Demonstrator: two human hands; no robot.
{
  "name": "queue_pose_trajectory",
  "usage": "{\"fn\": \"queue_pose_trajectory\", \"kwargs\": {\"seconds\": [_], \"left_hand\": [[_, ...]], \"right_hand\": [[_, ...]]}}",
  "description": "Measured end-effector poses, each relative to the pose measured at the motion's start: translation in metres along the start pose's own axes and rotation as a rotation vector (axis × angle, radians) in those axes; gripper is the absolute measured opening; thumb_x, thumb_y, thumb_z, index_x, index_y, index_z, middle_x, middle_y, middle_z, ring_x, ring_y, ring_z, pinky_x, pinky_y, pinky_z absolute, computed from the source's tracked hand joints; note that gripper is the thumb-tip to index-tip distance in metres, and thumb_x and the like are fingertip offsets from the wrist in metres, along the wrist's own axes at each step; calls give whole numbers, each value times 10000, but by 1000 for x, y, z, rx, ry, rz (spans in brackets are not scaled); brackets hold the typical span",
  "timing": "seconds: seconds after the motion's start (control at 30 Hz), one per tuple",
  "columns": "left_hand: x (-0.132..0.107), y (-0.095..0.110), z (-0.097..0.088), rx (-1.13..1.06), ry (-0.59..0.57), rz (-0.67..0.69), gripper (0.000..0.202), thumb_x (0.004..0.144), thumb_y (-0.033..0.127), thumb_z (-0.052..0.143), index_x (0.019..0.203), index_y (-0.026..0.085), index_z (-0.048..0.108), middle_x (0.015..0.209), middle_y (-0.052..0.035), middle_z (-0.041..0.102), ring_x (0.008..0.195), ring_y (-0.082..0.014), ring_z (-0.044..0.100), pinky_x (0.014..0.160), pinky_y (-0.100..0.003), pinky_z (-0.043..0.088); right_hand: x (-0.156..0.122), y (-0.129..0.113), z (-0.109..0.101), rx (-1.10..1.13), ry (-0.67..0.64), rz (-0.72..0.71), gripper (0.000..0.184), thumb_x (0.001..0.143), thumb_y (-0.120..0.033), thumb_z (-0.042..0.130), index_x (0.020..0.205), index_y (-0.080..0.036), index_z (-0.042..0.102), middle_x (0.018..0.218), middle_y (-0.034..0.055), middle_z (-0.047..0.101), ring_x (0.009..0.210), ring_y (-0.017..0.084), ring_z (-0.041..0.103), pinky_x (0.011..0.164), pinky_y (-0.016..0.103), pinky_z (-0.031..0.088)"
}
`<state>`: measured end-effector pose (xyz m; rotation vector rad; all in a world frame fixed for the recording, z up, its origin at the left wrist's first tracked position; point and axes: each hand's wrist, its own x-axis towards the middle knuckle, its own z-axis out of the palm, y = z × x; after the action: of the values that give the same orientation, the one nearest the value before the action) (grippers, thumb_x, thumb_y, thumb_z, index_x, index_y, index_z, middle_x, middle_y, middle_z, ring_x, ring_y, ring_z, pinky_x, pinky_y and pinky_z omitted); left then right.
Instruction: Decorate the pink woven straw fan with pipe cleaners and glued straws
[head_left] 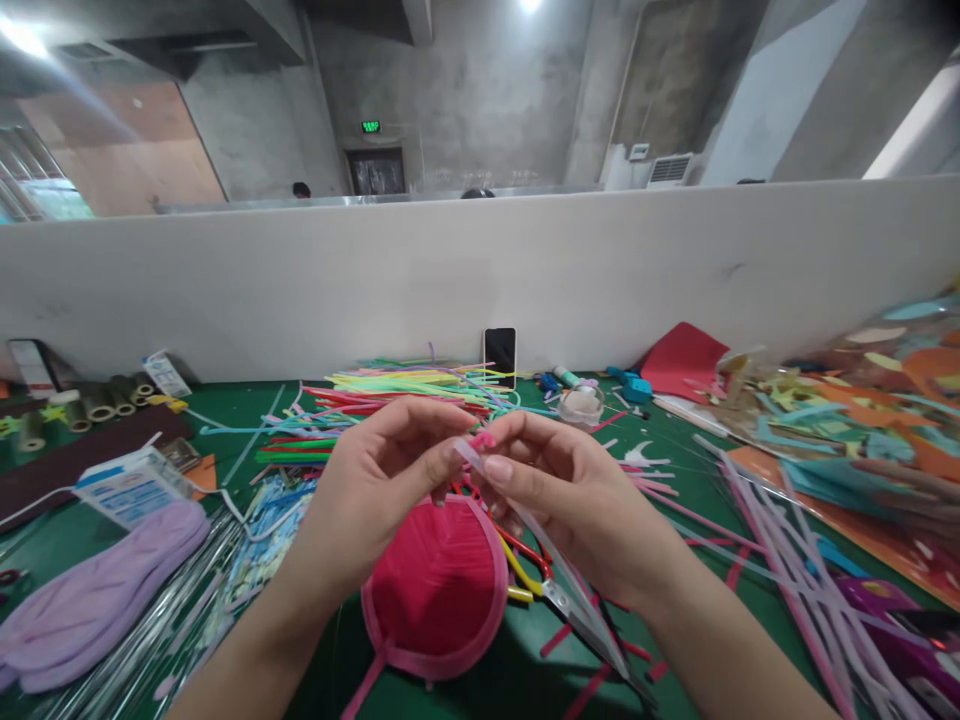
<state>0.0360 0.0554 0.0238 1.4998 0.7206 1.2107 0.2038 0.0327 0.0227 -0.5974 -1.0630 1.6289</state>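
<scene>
My left hand (382,480) and my right hand (559,490) meet in front of me, thumbs and fingertips pinched together. Between them is a small bright pink piece (482,440) with a pale pink strip (469,455) across it; the strip trails down past my right palm. Just below my hands lies a rounded deep-pink fan-like piece (435,590) with a lighter pink rim and a stem at its lower left. Scissors (581,615) and a tool with yellow and red handles (525,575) lie beside it, partly under my right hand.
Multicoloured pipe cleaners (397,390) lie behind my hands, near a phone (500,355) leaning on the white partition (450,270). A lilac padded piece (105,600) and box (135,485) are left. Pale pink strips (795,570) and a person's blurred hand (919,490) are right.
</scene>
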Motion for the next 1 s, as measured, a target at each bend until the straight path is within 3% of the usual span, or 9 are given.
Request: {"fn": "queue_pose_trajectory", "kwargs": {"seconds": [0.2,0.4,0.57,0.77,1.0], "left_hand": [[-2,5,3,-45,-69,44,145,849,168,706,930,276,760,922,38,752,805,-63,684,664,-82,538],[-3,8,5,-78,-65,31,169,804,127,741,882,274,772,839,49,754,707,-59,702,604,-78,558],[-2,8,3,-33,-42,46,207,765,119,775,901,275,771,838,51,758,727,-78,710,662,-122,598],[-5,13,4,-97,-119,21,202,766,59,753,850,242,770,713,56,750,640,-68,713,643,-100,588],[-7,17,3,-39,-83,-13,155,752,78,766,793,227,773,731,39,750,649,-108,718,622,-161,611]], "right_hand": [[0,1,-2,19,9,25,298,682,-279,863,825,-168,626,640,-52,620,553,50,582,509,141,464],[0,1,-4,68,-38,49,218,743,-264,821,834,-162,652,661,-31,662,559,47,620,557,131,524],[1,0,-6,133,-74,141,212,768,-295,801,818,-155,650,655,-15,682,544,63,653,505,120,536],[2,4,-13,190,-210,238,220,785,-296,787,833,-131,650,656,-16,672,552,69,659,548,145,561],[-1,-1,-7,23,-102,190,283,667,-252,869,805,-160,640,629,-37,663,537,64,623,529,154,521]]}}
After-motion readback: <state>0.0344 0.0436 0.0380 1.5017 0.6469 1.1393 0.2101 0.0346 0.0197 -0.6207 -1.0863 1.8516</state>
